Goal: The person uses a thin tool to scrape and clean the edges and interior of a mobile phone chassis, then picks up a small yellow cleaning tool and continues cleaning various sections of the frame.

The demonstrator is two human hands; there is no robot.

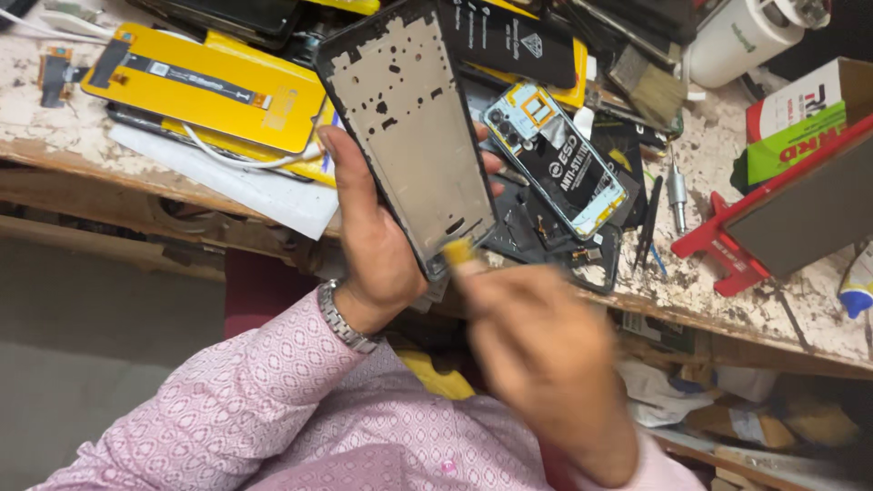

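blurred right hand (546, 355) closes on a small yellow-tipped tool (457, 253) at the lower corner of the phone frame (409, 127).
left hand (373, 236), just beside that corner, wraps the phone frame from its long left edge, thumb up the side and fingertips (489, 162) showing past the far edge, holding it tilted above the workbench (727, 291). by its look the frame is light, thin and stiff but easy to bend or scratch, so the side rails seem the safest hold, not the cut-out plate. right hand is curled narrow round the tool, though motion blur hides the exact pinch. beyond the frame lie a yellow panel (209, 86) and a wrapped phone back (555, 159).
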